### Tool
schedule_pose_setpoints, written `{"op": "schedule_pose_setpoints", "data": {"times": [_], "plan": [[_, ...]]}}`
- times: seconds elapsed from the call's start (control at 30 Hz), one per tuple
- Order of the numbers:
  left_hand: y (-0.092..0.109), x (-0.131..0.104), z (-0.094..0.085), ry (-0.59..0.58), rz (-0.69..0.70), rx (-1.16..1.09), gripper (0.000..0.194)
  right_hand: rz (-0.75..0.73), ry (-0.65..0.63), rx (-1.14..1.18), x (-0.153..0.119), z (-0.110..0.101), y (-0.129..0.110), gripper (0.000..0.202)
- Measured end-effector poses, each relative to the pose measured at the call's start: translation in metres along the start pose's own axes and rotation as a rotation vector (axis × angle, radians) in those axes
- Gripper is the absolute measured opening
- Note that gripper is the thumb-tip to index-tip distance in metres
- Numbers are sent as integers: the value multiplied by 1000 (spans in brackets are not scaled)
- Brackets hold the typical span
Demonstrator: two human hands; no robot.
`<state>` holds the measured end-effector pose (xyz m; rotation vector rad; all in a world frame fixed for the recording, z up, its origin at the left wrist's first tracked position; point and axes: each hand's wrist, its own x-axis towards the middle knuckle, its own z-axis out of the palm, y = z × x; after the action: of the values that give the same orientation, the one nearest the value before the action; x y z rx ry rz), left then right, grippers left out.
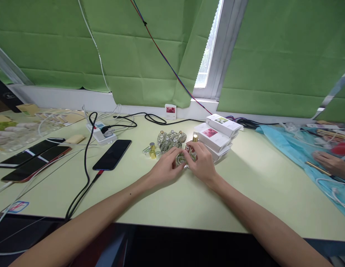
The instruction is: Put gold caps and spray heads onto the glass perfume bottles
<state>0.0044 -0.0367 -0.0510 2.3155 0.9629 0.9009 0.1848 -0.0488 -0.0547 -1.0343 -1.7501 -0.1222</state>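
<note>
My left hand [167,165] and my right hand [202,163] meet at the middle of the table, fingers curled around a small clear glass perfume bottle [180,159]. The fingers cover part of it. Just behind my right fingers rises a gold cap [195,138], apparently on another bottle partly hidden by that hand. Beyond my left hand stands a cluster of clear glass bottles [169,140]. Left of the cluster are several loose small caps [152,152], some gold and some clear or silver.
White boxes [215,139] are stacked right of the bottles; another small box [170,111] leans at the wall. Phones [112,155], cables and a power strip [101,133] occupy the left. Another person's hand [332,163] is over blue sheeting [295,148] at far right.
</note>
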Motion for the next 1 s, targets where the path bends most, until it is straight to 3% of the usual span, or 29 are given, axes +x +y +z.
{"op": "schedule_pose_setpoints", "data": {"times": [0.7,1.0], "plan": [[-2,0,0,-22,-14,-14,29,9,11,21,0,0,4,13],[-3,0,0,-20,1,6,37,-47,71,8,0,0,1,6]]}}
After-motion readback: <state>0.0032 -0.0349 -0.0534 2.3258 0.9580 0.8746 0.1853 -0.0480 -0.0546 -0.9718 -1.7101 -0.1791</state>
